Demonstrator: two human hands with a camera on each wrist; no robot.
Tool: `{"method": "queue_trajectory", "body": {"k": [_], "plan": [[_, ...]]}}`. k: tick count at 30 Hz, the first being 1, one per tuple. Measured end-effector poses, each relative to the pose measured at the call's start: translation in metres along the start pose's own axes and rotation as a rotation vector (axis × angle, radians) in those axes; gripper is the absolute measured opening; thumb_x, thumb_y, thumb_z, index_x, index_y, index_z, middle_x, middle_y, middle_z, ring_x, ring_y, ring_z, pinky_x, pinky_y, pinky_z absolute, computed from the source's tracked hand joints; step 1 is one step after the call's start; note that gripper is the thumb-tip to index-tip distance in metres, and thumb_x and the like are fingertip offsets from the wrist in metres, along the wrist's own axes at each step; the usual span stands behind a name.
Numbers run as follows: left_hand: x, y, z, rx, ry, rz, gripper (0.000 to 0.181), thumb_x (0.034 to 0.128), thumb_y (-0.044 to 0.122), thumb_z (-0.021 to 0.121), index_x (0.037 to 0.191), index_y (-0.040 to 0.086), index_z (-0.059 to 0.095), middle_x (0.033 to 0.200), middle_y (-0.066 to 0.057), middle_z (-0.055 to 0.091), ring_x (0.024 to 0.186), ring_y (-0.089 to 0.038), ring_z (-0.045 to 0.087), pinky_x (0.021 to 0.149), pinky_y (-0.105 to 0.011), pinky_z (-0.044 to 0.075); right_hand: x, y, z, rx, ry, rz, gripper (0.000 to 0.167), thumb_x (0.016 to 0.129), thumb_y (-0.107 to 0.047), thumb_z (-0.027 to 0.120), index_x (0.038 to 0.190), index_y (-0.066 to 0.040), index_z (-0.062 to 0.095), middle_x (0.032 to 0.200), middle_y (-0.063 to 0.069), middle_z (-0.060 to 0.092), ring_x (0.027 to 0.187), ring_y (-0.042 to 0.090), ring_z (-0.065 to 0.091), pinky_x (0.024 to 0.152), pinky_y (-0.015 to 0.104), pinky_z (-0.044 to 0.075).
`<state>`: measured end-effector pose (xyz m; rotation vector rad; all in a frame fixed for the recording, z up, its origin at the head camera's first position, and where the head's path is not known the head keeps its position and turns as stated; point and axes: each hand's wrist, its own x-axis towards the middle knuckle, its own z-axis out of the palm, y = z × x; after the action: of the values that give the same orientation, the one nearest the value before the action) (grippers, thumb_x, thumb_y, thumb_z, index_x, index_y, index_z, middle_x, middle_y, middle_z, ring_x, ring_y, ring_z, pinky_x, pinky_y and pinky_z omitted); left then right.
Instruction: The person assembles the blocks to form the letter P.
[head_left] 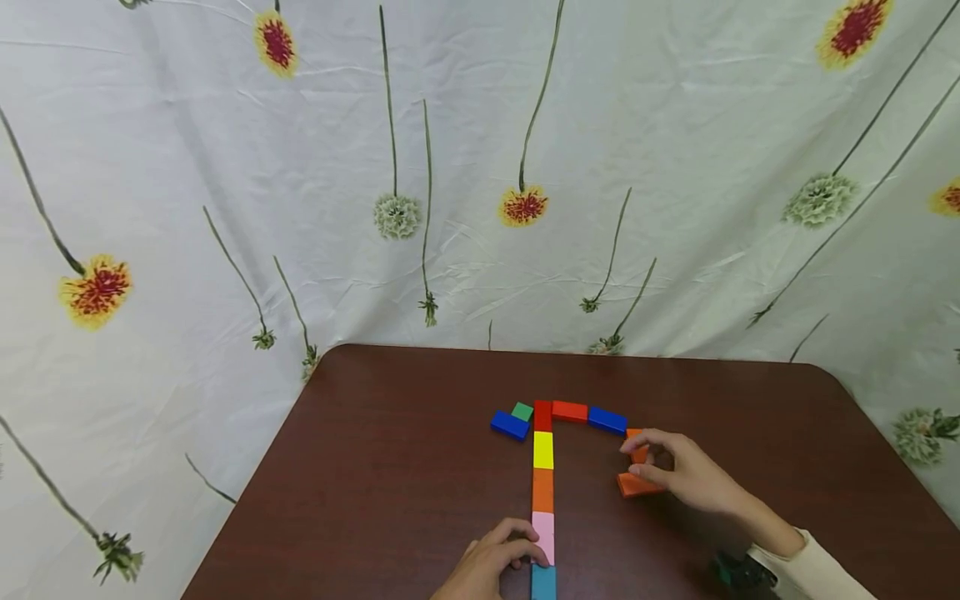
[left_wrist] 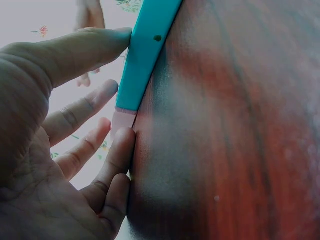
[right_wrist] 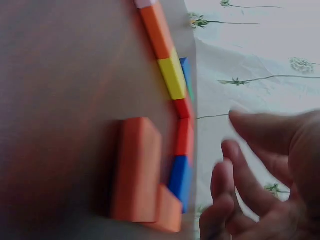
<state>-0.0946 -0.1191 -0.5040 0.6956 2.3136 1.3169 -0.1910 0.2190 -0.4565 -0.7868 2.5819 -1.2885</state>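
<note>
My left hand (head_left: 486,565) rests at the left side of a straight column of wooden blocks. In the left wrist view, its thumb touches the teal block (left_wrist: 141,67), and other fingertips lie by the pink block (left_wrist: 122,118). Above these in the column come an orange block (head_left: 543,490), a yellow block (head_left: 543,450) and a red block (head_left: 543,415). My right hand (head_left: 693,477) hovers over two orange blocks, fingers loosely bent and holding nothing. The nearer orange block (right_wrist: 135,170) lies apart from the column; the farther orange block (right_wrist: 170,210) is partly hidden behind it.
From the column's top, a second red block (head_left: 570,412) and a blue block (head_left: 607,420) curve right. Left of the top lie another blue block (head_left: 510,425) and a green block (head_left: 522,411). A flowered cloth (head_left: 465,267) hangs behind the brown table (head_left: 360,483).
</note>
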Motion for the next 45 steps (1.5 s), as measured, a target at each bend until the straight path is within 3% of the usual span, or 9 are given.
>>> {"method": "queue_trajectory", "body": {"k": [4,9,14,19,27,34,37,45], "plan": [[0.000,0.003,-0.001,0.001,-0.006,-0.039,0.036,0.0759,0.027,0.087,0.109,0.025,0.071,0.126,0.012,0.049,0.093,0.005,0.048,0.077,-0.030,0.034,0.022,-0.009,-0.008,-0.019,-0.090,-0.096,0.023,0.095,-0.022,0.069,0.114,-0.009,0.066,0.098,0.006,0.065,0.081,0.010,0.056,0.065,0.026,0.047],[0.000,0.004,0.000,0.008,-0.013,-0.065,0.037,0.0753,0.027,0.087,0.108,0.026,0.072,0.125,0.013,0.049,0.093,0.004,0.048,0.077,-0.030,0.034,0.054,-0.024,-0.018,-0.061,-0.188,-0.140,0.024,0.096,-0.024,0.068,0.116,-0.011,0.066,0.104,0.006,0.065,0.083,0.012,0.057,0.070,0.026,0.049],[-0.001,0.003,0.000,0.008,-0.006,-0.043,0.036,0.0759,0.027,0.087,0.109,0.025,0.072,0.126,0.011,0.049,0.093,0.005,0.048,0.077,-0.030,0.034,0.087,-0.034,-0.018,-0.057,-0.281,-0.156,0.024,0.097,-0.022,0.066,0.119,-0.012,0.065,0.108,0.009,0.065,0.081,0.016,0.056,0.074,0.027,0.050],[-0.001,0.002,0.001,0.013,0.002,0.007,0.036,0.0778,0.029,0.086,0.111,0.025,0.071,0.128,0.010,0.049,0.095,0.005,0.049,0.076,-0.030,0.033,0.114,-0.038,-0.010,-0.059,-0.326,-0.151,0.023,0.098,-0.023,0.065,0.121,-0.016,0.065,0.114,0.010,0.066,0.085,0.018,0.058,0.075,0.029,0.051],[-0.003,0.002,-0.001,0.020,0.003,0.018,0.036,0.0792,0.029,0.086,0.112,0.025,0.070,0.129,0.010,0.050,0.097,0.005,0.052,0.076,-0.031,0.034,0.151,-0.034,0.024,-0.025,-0.412,-0.223,0.028,0.099,-0.008,0.061,0.126,0.001,0.060,0.128,0.019,0.061,0.113,0.033,0.058,0.098,0.043,0.049],[-0.003,0.001,0.000,0.023,0.010,0.039,0.036,0.0808,0.029,0.085,0.113,0.024,0.070,0.129,0.008,0.051,0.097,0.003,0.052,0.075,-0.031,0.034,0.171,-0.029,0.045,-0.064,-0.461,-0.258,0.026,0.097,0.006,0.057,0.120,-0.003,0.063,0.133,0.015,0.059,0.128,0.033,0.051,0.112,0.055,0.035],[-0.003,0.001,0.000,0.027,0.012,0.043,0.035,0.0815,0.030,0.084,0.113,0.024,0.070,0.129,0.007,0.051,0.096,0.003,0.051,0.075,-0.031,0.034,0.175,-0.027,0.050,-0.074,-0.472,-0.247,0.028,0.094,0.010,0.057,0.118,-0.004,0.063,0.137,0.017,0.056,0.131,0.034,0.048,0.117,0.059,0.023],[-0.003,0.002,0.000,0.037,0.017,0.044,0.035,0.0816,0.030,0.084,0.113,0.024,0.070,0.130,0.005,0.051,0.096,0.003,0.051,0.075,-0.030,0.034,0.176,-0.027,0.060,-0.164,-0.487,-0.173,0.034,0.088,0.007,0.062,0.114,-0.014,0.068,0.146,0.008,0.052,0.133,0.036,0.034,0.110,0.070,0.017]]}}
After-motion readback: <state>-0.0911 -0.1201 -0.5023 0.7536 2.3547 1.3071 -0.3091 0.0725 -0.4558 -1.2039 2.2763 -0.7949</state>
